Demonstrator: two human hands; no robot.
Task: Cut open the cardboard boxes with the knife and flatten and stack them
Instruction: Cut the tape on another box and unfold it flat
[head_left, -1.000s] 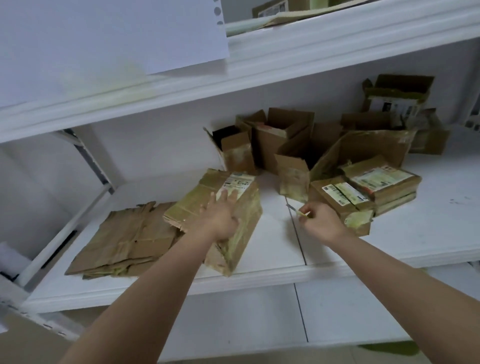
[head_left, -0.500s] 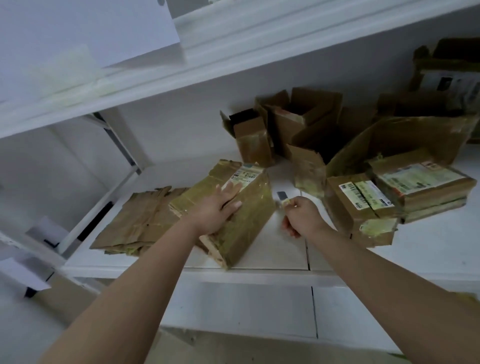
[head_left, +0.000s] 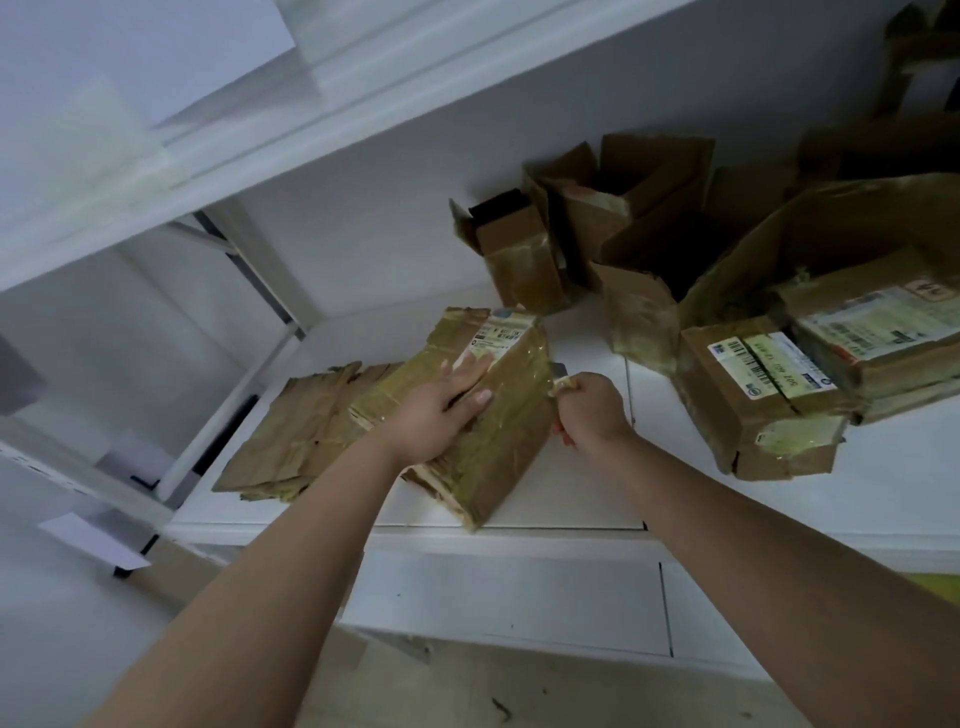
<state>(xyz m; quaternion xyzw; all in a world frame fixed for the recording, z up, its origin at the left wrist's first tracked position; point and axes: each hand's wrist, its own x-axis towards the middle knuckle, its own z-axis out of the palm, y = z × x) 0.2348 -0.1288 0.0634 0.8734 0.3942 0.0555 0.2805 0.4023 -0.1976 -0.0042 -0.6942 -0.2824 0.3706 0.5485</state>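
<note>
Cardboard box tilted, long axis front-back | left hand presses | right hand grips knife

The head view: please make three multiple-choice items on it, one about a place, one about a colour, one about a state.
1. Where does the flattened cardboard pile lie?
A. left of the taped box
B. on the upper shelf
C. on the floor

2. What colour is the shelf board?
A. black
B. white
C. red

3. What is the left hand doing?
A. hanging idle
B. holding a cup
C. pressing flat on the taped box

Answers:
1. A, the pile lies flat on the board, left of the taped box.
2. B, the board is white beside the brown boxes.
3. C, its fingers lie straight on the box top, while the right hand grips the knife at the box edge.
</note>
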